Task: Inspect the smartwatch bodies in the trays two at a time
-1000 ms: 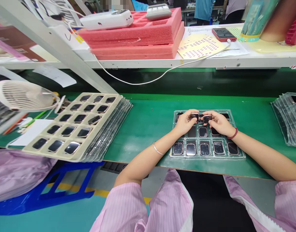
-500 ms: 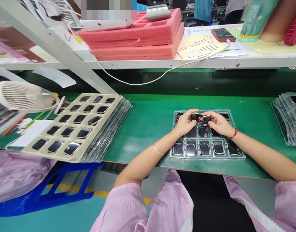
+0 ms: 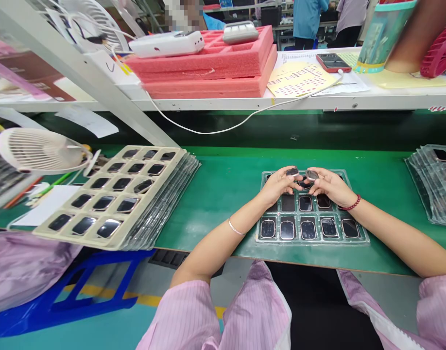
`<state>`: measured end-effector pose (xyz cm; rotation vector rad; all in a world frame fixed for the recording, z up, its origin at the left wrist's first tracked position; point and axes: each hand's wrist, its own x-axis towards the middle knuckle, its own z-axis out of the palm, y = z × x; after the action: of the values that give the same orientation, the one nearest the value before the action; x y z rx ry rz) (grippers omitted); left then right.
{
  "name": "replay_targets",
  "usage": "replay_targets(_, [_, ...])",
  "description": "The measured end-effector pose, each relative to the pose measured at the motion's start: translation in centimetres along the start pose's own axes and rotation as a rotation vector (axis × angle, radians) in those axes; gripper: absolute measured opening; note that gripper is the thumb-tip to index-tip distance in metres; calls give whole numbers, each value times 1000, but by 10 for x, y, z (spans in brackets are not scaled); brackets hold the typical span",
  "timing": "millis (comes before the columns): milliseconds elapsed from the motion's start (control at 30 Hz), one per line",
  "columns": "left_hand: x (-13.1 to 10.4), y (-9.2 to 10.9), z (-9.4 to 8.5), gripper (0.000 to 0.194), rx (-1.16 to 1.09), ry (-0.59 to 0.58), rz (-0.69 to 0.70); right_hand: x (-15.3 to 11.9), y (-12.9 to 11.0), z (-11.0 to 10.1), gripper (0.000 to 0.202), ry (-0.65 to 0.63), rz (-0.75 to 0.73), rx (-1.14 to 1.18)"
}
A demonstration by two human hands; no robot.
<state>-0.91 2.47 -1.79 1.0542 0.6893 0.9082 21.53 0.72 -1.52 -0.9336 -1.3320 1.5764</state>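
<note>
Over the far row of the clear tray [image 3: 359, 236], both hands are up and busy. The left hand [image 3: 277, 187] pinches a small dark watch case [image 3: 292, 171] between thumb and fingertips, the piece sitting right at the tips and lifted clear of the pockets. The right hand [image 3: 330, 185] mirrors it, fingers closed around a second watch case [image 3: 312, 174], held just beside the first, the two nearly touching above the tray's top edge. The other fingers on each hand curl in loosely underneath.

Below the hands, the near row of the tray holds five more cases lying flat, one to a pocket, and the middle row shows a few more between the wrists. A thin bangle [image 3: 234, 227] rings the left wrist, a red bead bracelet [image 3: 351, 204] the right.

The tray sits on a green bench [image 3: 226, 184], close to its near edge. To the left, a stack of cream trays [image 3: 113, 194] is filled with dark cases, and a small white fan [image 3: 37, 149] stands beside it. At the right edge lies another pile of clear trays [image 3: 432, 182]. Up behind, a white shelf [image 3: 317, 101] carries pink foam blocks [image 3: 212, 63], a phone [image 3: 332, 61] on a white cable, and paper sheets. People stand at benches farther back.
</note>
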Motion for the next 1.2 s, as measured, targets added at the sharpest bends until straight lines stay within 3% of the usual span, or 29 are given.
replay_targets(67, [0, 5, -1, 50, -109, -17, -81, 1, -2, -3, 47, -25, 82, 84])
replay_targets(200, [3, 8, -5, 61, -226, -61, -196, 3, -4, -7, 56, -27, 146, 167])
replay_targets(333, [4, 7, -8, 66, -201, -74, -209, 4, -5, -8, 56, -11, 152, 197])
replay_targets(500, [1, 5, -4, 51, -118, -67, -133, 3, -3, -9, 39, -40, 104, 191])
replay_targets(633, [-1, -1, 2, 67, 38, -23, 14, 2, 0, -7, 56, -39, -1, 126])
replay_targets(767, [-2, -9, 6, 63, 205, -11, 98, 2, 4, -1, 51, -23, -115, -36])
replay_targets(933, [-4, -12, 8, 50, 293, -25, 121, -1, 4, 7, 31, -2, -144, -201])
replay_targets(1200, [-6, -8, 10, 52, 318, -13, 123, -3, 4, 10, 33, 10, -188, -265])
